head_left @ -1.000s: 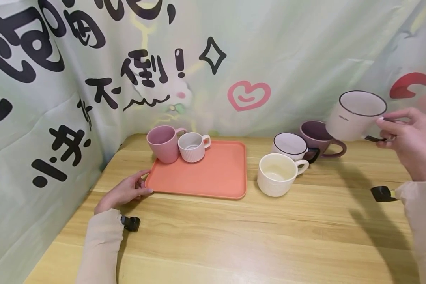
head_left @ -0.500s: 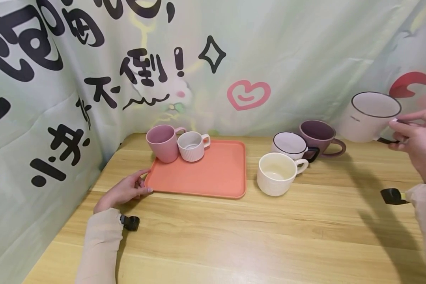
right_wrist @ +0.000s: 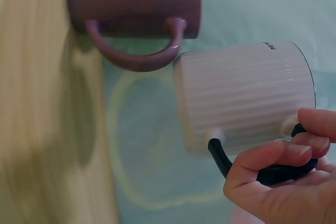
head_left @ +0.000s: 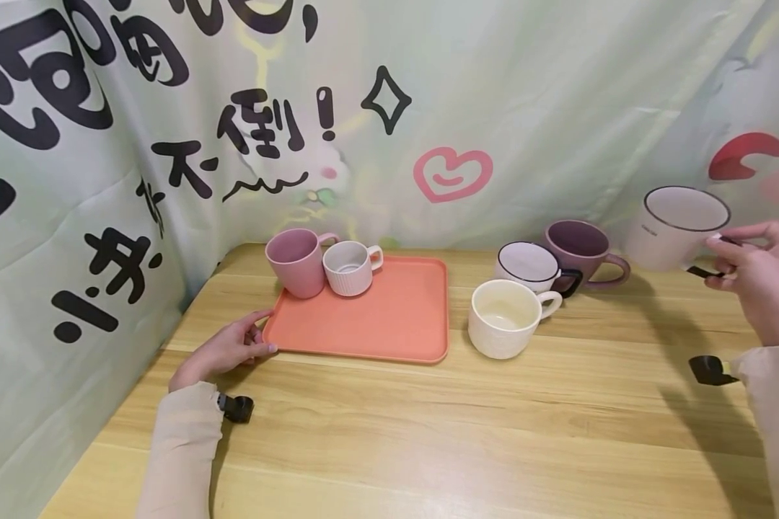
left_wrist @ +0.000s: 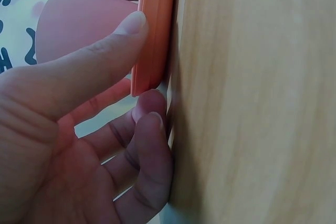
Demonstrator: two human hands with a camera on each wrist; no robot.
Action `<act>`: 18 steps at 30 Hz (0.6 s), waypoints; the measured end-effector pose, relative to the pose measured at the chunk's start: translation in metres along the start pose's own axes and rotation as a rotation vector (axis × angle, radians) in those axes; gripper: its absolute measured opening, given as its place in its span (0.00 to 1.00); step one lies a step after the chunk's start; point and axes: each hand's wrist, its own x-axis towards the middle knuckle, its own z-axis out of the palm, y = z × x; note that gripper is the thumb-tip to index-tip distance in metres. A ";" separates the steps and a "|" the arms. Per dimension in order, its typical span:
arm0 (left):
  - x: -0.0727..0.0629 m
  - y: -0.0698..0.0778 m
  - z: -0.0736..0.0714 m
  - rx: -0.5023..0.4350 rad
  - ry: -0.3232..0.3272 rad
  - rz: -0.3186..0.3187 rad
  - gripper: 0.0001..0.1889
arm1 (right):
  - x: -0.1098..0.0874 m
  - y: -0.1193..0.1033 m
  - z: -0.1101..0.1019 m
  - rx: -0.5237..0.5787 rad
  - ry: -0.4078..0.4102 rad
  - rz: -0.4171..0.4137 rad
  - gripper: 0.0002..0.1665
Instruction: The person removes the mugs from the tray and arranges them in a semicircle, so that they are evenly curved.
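Observation:
My right hand [head_left: 769, 277] grips the black handle [right_wrist: 286, 174] of a white mug [head_left: 671, 227] with a dark rim, held upright in the air at the right. In the right wrist view the mug's ribbed side [right_wrist: 247, 98] shows close by the purple mug [right_wrist: 136, 6]. At the left, my left hand [head_left: 230, 346] holds the near left corner of an orange tray [head_left: 363, 328]. Its thumb [left_wrist: 113, 45] lies on the tray's rim, with the other fingers curled by the corner. On the tray stand a pink mug [head_left: 296, 267] and a small ribbed white cup [head_left: 350, 272].
Right of the tray, a cream cup [head_left: 503, 324] stands in front of another white mug [head_left: 526, 267] with a black handle. Behind that is the purple mug, its handle facing right. A printed curtain [head_left: 532, 94] hangs along the back of the wooden table [head_left: 428, 432].
My right hand has carried the white mug to the right, then slightly down. The left hand stays at the tray's corner, and the standing cups keep their places.

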 end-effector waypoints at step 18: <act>0.001 0.002 0.003 0.006 -0.008 -0.004 0.40 | 0.019 0.057 -0.025 0.126 -0.040 0.168 0.09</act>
